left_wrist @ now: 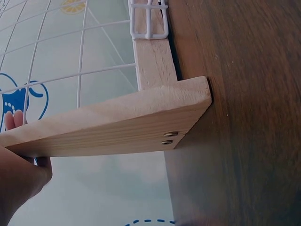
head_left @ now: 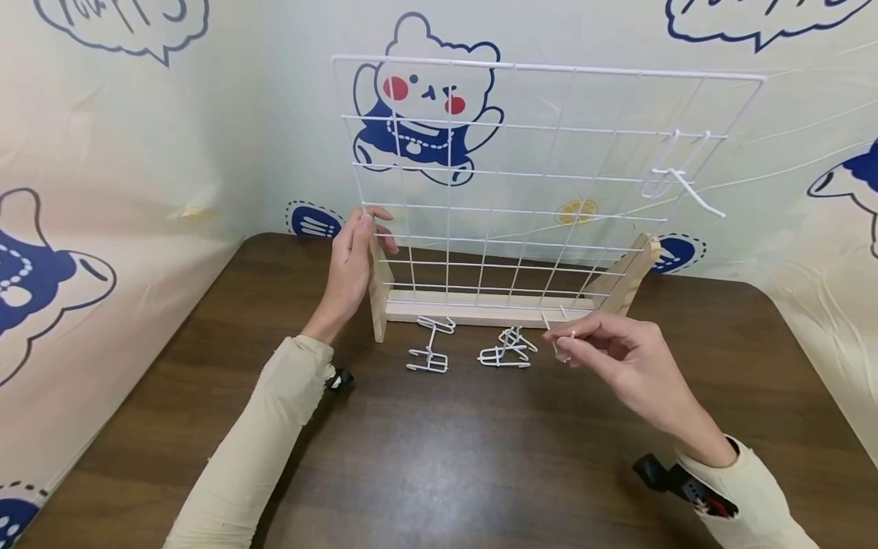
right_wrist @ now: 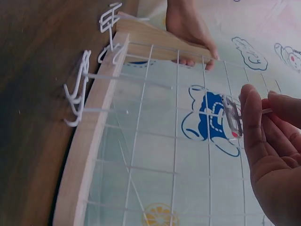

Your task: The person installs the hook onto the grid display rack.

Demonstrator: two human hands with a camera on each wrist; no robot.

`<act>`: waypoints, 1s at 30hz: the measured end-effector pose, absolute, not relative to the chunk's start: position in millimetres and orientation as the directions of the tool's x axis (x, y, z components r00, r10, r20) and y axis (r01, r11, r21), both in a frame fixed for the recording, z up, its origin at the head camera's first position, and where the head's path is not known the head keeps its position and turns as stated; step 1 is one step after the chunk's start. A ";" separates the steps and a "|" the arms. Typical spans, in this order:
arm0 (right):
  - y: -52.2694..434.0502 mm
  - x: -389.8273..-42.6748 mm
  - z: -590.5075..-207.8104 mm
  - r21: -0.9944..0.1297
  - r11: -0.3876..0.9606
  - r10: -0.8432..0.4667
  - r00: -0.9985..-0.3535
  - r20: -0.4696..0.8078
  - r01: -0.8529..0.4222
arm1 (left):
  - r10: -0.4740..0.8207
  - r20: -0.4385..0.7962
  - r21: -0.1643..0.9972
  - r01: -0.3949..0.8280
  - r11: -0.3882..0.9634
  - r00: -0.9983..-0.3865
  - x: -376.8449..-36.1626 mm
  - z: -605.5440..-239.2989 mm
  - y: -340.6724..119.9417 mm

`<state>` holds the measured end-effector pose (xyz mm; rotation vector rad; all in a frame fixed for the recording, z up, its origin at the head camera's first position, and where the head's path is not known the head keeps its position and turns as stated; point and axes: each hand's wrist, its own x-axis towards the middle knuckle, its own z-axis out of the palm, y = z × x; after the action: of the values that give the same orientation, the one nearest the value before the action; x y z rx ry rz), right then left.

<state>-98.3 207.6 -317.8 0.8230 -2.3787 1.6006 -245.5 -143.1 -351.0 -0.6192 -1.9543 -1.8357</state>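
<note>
A white wire grid panel [head_left: 521, 171] stands tilted in a wooden base [head_left: 480, 308] on the brown table. My left hand [head_left: 354, 244] grips the top of the base's left wooden side piece [left_wrist: 117, 117], with fingertips showing behind the grid. In my right hand [head_left: 617, 354], thumb and fingers pinch a white wire hook [right_wrist: 233, 115], held in front of the base's right part; much of it is hidden by the fingers. One white hook [head_left: 693, 191] hangs on the grid's upper right.
Loose white wire hooks [head_left: 430, 354] lie on the table before the base, with a tangled group [head_left: 507, 351] to their right. The right wooden side piece [head_left: 631, 267] stands close behind my right hand. A printed cloth [head_left: 583, 30] hangs behind the table.
</note>
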 end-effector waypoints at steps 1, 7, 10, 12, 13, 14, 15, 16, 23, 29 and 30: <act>207.8 -98.8 -317.0 -0.801 0.272 -0.344 -0.831 0.437 -0.534 | 0.055 0.557 0.828 0.559 0.047 -0.829 -244.7 -349.1 -143.0; 207.1 -104.7 -310.2 -0.756 0.163 -0.327 -0.758 0.565 -0.634 | 0.055 0.552 0.831 0.554 0.050 -0.832 -232.4 -332.4 -139.9; 206.3 -107.5 -306.6 -0.738 0.141 -0.314 -0.736 0.599 -0.660 | 0.047 0.558 0.827 0.560 0.042 -0.828 -232.7 -332.8 -140.3; 205.5 -109.1 -303.8 -0.721 0.166 -0.308 -0.730 0.610 -0.673 | 0.039 0.561 0.826 0.562 0.033 -0.827 -237.2 -338.0 -141.7; 205.1 -110.1 -302.4 -0.712 0.176 -0.307 -0.725 0.616 -0.680 | 0.035 0.563 0.825 0.564 0.029 -0.826 -239.7 -341.0 -142.5; 204.5 -111.2 -300.6 -0.707 0.178 -0.303 -0.722 0.622 -0.684 | 0.031 0.565 0.824 0.566 0.026 -0.825 -242.5 -344.4 -143.4; 203.8 -112.4 -298.5 -0.698 0.190 -0.300 -0.718 0.628 -0.691 | 0.027 0.568 0.822 0.568 0.025 -0.823 -245.5 -348.0 -144.3; 202.9 -113.7 -296.3 -0.688 0.202 -0.298 -0.713 0.635 -0.697 | 0.023 0.572 0.820 0.572 0.026 -0.820 -246.5 -349.6 -144.6; 193.6 -122.6 -280.8 -0.648 0.145 -0.260 -0.661 0.704 -0.748 | 0.017 0.580 0.814 0.581 0.029 -0.814 -247.3 -353.1 -142.9; 181.1 -125.5 -262.5 -0.628 0.046 -0.180 -0.624 0.760 -0.777 | 0.030 0.558 0.829 0.559 0.017 -0.829 -244.9 -350.1 -138.7; 179.0 -125.1 -259.6 -0.625 0.038 -0.167 -0.622 0.765 -0.779 | 0.032 0.558 0.829 0.559 0.018 -0.829 -243.4 -348.6 -138.0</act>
<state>-125.1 179.0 -259.6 0.9536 -1.8270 1.6234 -243.4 -138.0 -348.6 -0.6035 -1.9189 -1.8661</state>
